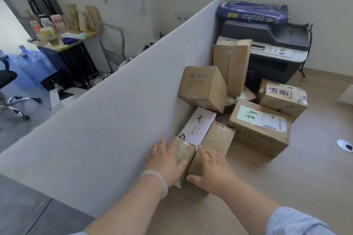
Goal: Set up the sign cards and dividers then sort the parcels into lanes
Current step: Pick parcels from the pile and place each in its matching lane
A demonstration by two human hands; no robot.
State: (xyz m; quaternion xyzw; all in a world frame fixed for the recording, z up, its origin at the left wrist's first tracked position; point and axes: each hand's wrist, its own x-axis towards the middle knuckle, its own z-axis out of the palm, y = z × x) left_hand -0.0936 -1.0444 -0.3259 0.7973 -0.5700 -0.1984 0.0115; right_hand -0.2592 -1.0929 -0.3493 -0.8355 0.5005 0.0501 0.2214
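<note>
Head view: my left hand (165,160) and right hand (214,171), fingers spread, rest flat on two small parcels (212,150) against the grey divider (107,112), likely squaring them. Remaining parcels (259,126) heaped beyond, by the printer (271,47).

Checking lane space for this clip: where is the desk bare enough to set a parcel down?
Bare desk lies right of the labelled box, around the cable grommet, and in front of the right hand. It is crowded along the divider up to the printer.
</note>
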